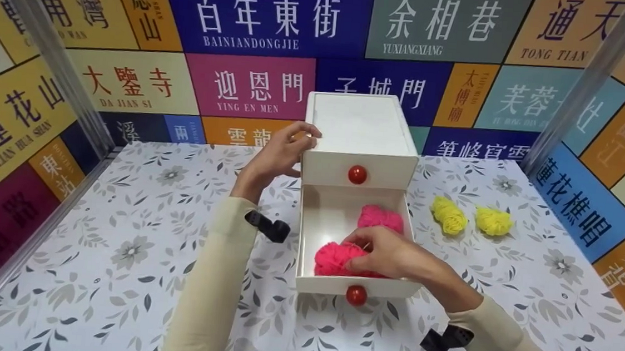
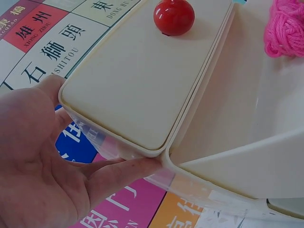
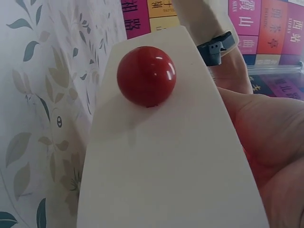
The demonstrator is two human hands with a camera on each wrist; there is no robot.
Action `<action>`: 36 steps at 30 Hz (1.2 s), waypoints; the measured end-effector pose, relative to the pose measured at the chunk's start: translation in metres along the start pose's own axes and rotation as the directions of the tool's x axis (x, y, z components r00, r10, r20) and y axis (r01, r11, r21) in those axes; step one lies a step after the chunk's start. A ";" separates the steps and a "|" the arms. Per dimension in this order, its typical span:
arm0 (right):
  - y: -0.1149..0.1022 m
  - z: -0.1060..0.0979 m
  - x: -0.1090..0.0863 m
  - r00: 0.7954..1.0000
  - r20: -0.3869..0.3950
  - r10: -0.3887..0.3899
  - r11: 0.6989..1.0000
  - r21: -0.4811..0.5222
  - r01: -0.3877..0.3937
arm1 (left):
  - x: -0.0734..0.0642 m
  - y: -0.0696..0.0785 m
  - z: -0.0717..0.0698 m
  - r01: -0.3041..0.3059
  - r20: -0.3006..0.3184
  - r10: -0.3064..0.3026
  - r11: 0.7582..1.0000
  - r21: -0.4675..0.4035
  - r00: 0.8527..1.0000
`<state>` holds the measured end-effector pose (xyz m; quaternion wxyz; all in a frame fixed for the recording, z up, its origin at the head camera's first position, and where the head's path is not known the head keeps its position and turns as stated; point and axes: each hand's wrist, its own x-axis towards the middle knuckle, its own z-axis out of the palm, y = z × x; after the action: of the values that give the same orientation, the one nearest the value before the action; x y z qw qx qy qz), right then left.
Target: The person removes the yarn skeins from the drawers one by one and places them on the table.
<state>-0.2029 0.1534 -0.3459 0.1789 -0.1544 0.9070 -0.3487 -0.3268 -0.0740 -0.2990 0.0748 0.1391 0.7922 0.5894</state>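
A white two-drawer box (image 1: 358, 124) stands on the table, its upper drawer closed and its lower drawer (image 1: 325, 210) pulled out. My left hand (image 1: 281, 153) grips the box's left side, fingers over the top edge and thumb lower on the side wall. Inside the lower drawer, my right hand (image 1: 390, 253) holds a bright red-pink yarn ball (image 1: 334, 259) near the front left, thumb and fingers about it. Behind it in the drawer lies a pink yarn ball (image 1: 380, 217), also seen in the left wrist view. In the right wrist view the drawer front (image 3: 161, 166) hides the fingertips.
Two yellow yarn balls, one nearer (image 1: 449, 216) and one farther right (image 1: 493, 221), lie on the table right of the box. Red round knobs stick out from the upper drawer (image 1: 379, 172) and lower drawer. A patterned sign wall (image 1: 269, 13) stands behind the flower-print tablecloth (image 1: 133, 250).
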 end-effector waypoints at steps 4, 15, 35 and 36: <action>0.001 -0.004 -0.003 0.999 -0.026 -0.032 0.998 0.048 0.033 | 0.000 -0.001 0.000 0.000 0.000 0.000 1.000 -0.011 1.000; 0.004 -0.021 -0.017 0.993 -0.111 -0.037 0.991 0.121 0.051 | -0.002 -0.002 -0.001 0.013 0.005 -0.013 1.000 -0.005 1.000; 0.044 -0.083 -0.057 0.954 -0.294 0.058 0.970 0.244 0.017 | -0.002 -0.001 0.000 -0.001 0.016 0.001 1.000 -0.012 1.000; 0.046 -0.085 -0.057 0.953 -0.296 0.067 0.968 0.251 0.010 | -0.002 -0.001 0.000 0.000 0.017 0.001 1.000 -0.012 1.000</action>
<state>-0.1961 0.2588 -0.3061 0.0610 -0.0626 0.8746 -0.4769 -0.3252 -0.0747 -0.2998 0.0821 0.1438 0.7879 0.5931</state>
